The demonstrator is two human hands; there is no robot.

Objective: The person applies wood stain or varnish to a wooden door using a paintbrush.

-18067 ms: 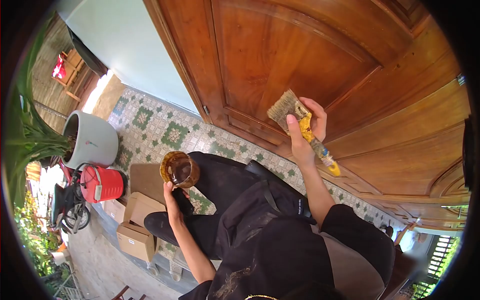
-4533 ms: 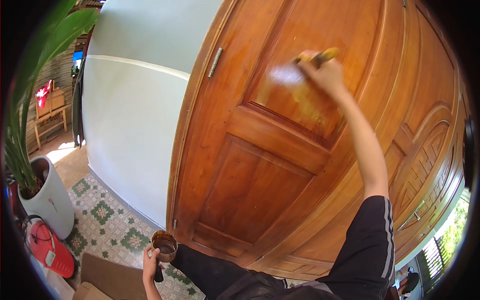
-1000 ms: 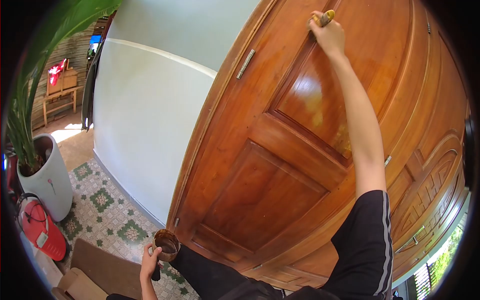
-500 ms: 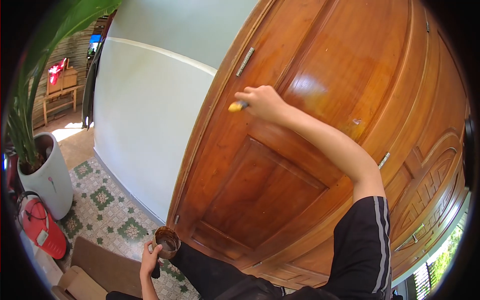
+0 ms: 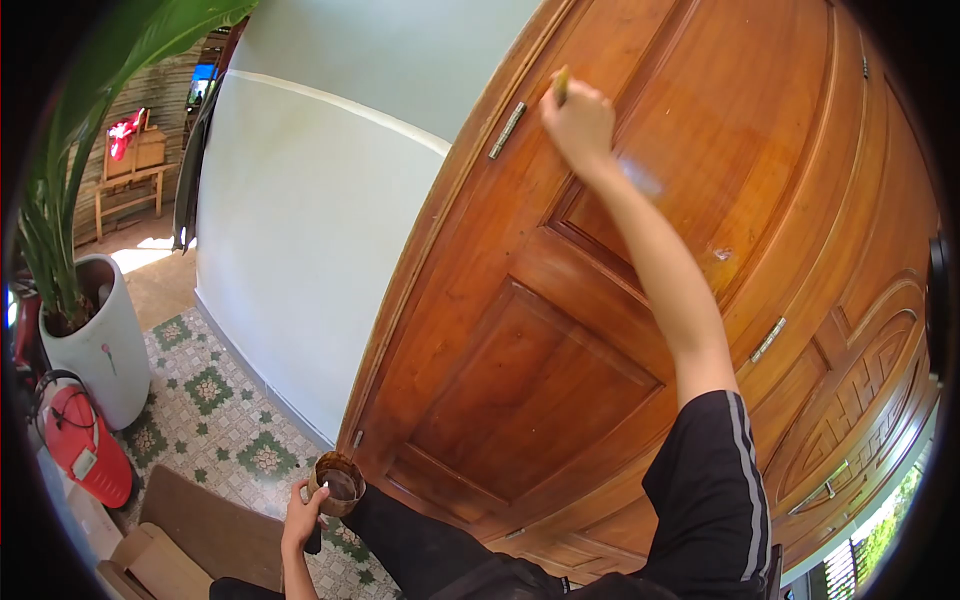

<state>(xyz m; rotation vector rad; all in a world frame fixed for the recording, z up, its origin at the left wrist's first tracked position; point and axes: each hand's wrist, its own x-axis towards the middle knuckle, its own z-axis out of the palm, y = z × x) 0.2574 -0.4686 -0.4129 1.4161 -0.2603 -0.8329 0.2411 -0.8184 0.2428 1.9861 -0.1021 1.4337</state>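
My right hand (image 5: 580, 122) is closed around a paintbrush (image 5: 562, 84), up at the wooden door (image 5: 530, 400) beside its upper hinge. Only the yellowish handle end shows above the fist; the bristles are hidden. Low down, my left hand (image 5: 302, 518) grips a round, brown-stained can (image 5: 342, 484) with its mouth facing up. The can's rim is crusted, and its inside looks dark brown. A dark item (image 5: 314, 540) shows just below the left hand; its kind cannot be made out. The door's varnished panels are glossy and reflect light.
A pale wall (image 5: 310, 230) adjoins the door frame. At left stand a tall white planter (image 5: 105, 350) with a large-leaved plant and a red container (image 5: 88, 450) with a dark cord. A brown mat (image 5: 205, 520) lies on the patterned tile floor (image 5: 215, 430). A wooden stand (image 5: 135, 180) is farther back.
My right hand has moved up and to the right along the door with the brush, whose handle now points upward instead of left. My left hand keeps the can in nearly the same place.
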